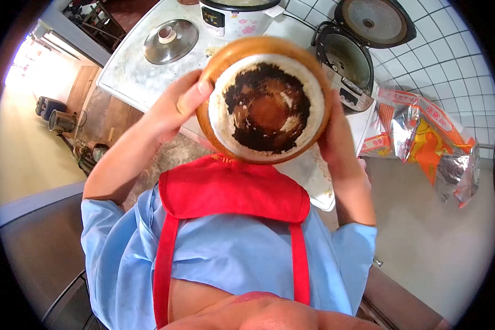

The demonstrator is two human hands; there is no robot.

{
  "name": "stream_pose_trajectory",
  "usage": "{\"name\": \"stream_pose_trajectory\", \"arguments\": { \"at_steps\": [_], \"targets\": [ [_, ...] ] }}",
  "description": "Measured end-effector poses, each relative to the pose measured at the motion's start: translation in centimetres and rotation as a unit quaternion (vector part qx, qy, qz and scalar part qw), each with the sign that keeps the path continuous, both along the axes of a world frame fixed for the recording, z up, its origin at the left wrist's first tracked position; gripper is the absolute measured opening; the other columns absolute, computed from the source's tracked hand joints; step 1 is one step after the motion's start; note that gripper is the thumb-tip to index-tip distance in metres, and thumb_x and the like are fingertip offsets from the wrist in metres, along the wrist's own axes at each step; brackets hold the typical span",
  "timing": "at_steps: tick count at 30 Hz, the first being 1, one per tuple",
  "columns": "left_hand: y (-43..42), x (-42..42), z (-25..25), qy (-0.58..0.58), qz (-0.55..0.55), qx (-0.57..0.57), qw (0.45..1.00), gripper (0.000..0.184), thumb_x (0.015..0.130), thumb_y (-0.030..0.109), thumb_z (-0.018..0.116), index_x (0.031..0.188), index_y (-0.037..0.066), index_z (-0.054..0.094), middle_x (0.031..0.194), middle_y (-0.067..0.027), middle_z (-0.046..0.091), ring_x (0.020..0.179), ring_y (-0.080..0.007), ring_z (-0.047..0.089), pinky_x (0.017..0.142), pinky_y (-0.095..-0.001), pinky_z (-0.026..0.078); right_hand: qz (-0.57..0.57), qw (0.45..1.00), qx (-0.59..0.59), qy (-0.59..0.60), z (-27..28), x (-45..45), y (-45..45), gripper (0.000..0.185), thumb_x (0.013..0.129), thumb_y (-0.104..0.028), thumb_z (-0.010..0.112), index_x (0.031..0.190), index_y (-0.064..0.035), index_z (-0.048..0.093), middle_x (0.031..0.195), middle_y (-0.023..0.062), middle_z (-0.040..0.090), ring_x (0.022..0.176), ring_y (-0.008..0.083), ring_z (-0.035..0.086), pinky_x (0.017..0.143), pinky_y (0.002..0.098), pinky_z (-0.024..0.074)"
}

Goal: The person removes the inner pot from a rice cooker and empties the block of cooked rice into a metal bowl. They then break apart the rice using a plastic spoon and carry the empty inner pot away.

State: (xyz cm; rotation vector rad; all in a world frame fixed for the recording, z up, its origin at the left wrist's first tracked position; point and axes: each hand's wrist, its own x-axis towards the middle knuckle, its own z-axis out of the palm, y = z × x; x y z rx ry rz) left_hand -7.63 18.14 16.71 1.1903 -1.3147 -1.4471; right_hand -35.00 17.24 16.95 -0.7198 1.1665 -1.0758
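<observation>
A round, brown-glazed pot [269, 110] is held up in front of my chest. What looks like its underside is turned towards me, with a whitish ring around a patchy black, scorched-looking middle and a reddish-brown centre. My left hand [188, 99] grips the pot's left side, thumb on the near face, the other fingers mostly hidden behind it. On the opposite side, my right hand [331, 129] is closed around the edge and slightly blurred. The pot's far side cannot be seen.
On the white table [124, 74] lies a steel lid [170, 41] with a knob. A white rice cooker [237, 21] stands at the back. To the right are an open cooker [346, 60] and an orange-and-silver packet [432, 137] beside the tiled wall [445, 55].
</observation>
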Motion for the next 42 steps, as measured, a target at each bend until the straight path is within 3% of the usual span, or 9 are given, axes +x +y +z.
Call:
{"name": "stream_pose_trajectory", "arguments": {
  "at_steps": [6, 15, 16, 19, 23, 31, 34, 38, 42],
  "targets": [
    [-2.9, 0.5, 3.4, -0.027, 0.028, -0.251, 0.967, 0.076, 0.091, 0.062, 0.030, 0.135, 0.001, 0.037, 0.129, -0.0133, 0.047, 0.119, -0.0203, 0.042, 0.103, -0.0326, 0.029, 0.011, 0.961, -0.277, -0.018, 5.0, 0.0, -0.2, 0.049, 0.098, -0.039, 0.033, 0.130, -0.0022, 0.041, 0.123, 0.0107, 0.052, 0.113, 0.0165, 0.049, 0.094, 0.0297, 0.0407],
    [-5.1, 0.2, 3.0, 0.134, 0.026, -0.292, 0.947, 0.079, 0.087, 0.066, 0.019, 0.131, 0.004, 0.041, 0.133, -0.0100, 0.043, 0.123, -0.0218, 0.039, 0.106, -0.0371, 0.028, -0.039, 0.906, -0.405, -0.113, 2.4, 3.1, -3.1, 0.073, 0.087, -0.063, 0.038, 0.125, -0.0010, 0.045, 0.138, 0.0072, 0.040, 0.123, 0.0186, 0.040, 0.104, 0.0354, 0.0316],
    [-4.3, 0.1, 3.3, 0.215, 0.052, -0.190, 0.957, 0.095, 0.079, 0.075, 0.022, 0.142, 0.004, 0.021, 0.147, -0.0153, 0.021, 0.134, -0.0259, 0.023, 0.111, -0.0394, 0.019, 0.034, 0.871, -0.459, -0.174, 1.9, 3.1, -2.9, 0.072, 0.086, -0.062, 0.042, 0.124, -0.0008, 0.046, 0.141, 0.0095, 0.035, 0.128, 0.0199, 0.036, 0.106, 0.0360, 0.0295],
    [-3.4, 0.7, 2.1, 0.337, 0.125, -0.120, 0.925, 0.067, 0.093, 0.055, 0.033, 0.138, 0.005, 0.035, 0.133, -0.0152, 0.044, 0.123, -0.0241, 0.042, 0.104, -0.0378, 0.033, 0.036, 0.792, -0.608, 0.039, 1.9, 3.6, -3.3, 0.063, 0.086, -0.052, 0.047, 0.124, -0.0014, 0.047, 0.144, 0.0173, 0.029, 0.133, 0.0266, 0.028, 0.108, 0.0385, 0.0213],
    [-2.8, 3.7, -0.1, 0.277, 0.015, 0.027, 0.960, 0.050, 0.080, 0.017, 0.065, 0.124, 0.001, 0.048, 0.113, -0.0153, 0.059, 0.103, -0.0249, 0.058, 0.092, -0.0367, 0.046, 0.043, 0.718, -0.679, 0.149, 0.3, 3.4, -5.0, 0.059, 0.083, -0.044, 0.051, 0.124, -0.0007, 0.047, 0.143, 0.0236, 0.027, 0.135, 0.0324, 0.025, 0.109, 0.0418, 0.0167],
    [-1.8, 6.3, -2.4, 0.267, 0.068, 0.108, 0.955, 0.050, 0.074, 0.002, 0.058, 0.123, 0.003, 0.050, 0.105, -0.0118, 0.061, 0.087, -0.0221, 0.062, 0.081, -0.0352, 0.050, 0.044, 0.680, -0.674, 0.285, -0.5, 3.8, -4.3, 0.065, 0.088, -0.043, 0.047, 0.132, 0.0030, 0.036, 0.143, 0.0267, 0.026, 0.134, 0.0374, 0.024, 0.109, 0.0446, 0.0172],
    [-1.0, 10.0, -3.8, 0.199, 0.214, 0.110, 0.950, 0.023, 0.074, 0.007, 0.063, 0.095, -0.001, 0.061, 0.090, -0.0102, 0.064, 0.084, -0.0225, 0.061, 0.076, -0.0341, 0.050, 0.012, 0.700, -0.600, 0.388, -1.8, -0.4, -1.6, 0.052, 0.086, -0.029, 0.057, 0.127, -0.0005, 0.044, 0.137, 0.0215, 0.039, 0.127, 0.0346, 0.037, 0.104, 0.0412, 0.0284],
    [0.8, 17.5, -8.2, 0.213, 0.296, 0.115, 0.924, 0.038, 0.081, 0.009, 0.058, 0.117, -0.004, 0.053, 0.112, -0.0148, 0.060, 0.099, -0.0285, 0.059, 0.088, -0.0395, 0.047, -0.022, 0.761, -0.345, 0.549, -10.6, -11.7, 1.5, 0.041, 0.080, -0.019, 0.063, 0.117, -0.0023, 0.052, 0.122, 0.0163, 0.054, 0.113, 0.0319, 0.050, 0.095, 0.0382, 0.0405],
    [0.9, 21.8, -15.6, 0.186, 0.354, 0.125, 0.908, 0.039, 0.082, 0.006, 0.052, 0.121, 0.001, 0.049, 0.115, -0.0143, 0.057, 0.099, -0.0316, 0.058, 0.082, -0.0467, 0.051, 0.018, 0.674, 0.054, 0.737, -17.7, -18.0, 5.9, 0.038, 0.077, -0.019, 0.062, 0.110, -0.0026, 0.053, 0.108, 0.0190, 0.056, 0.104, 0.0338, 0.054, 0.086, 0.0429, 0.0461]
  ]
}}
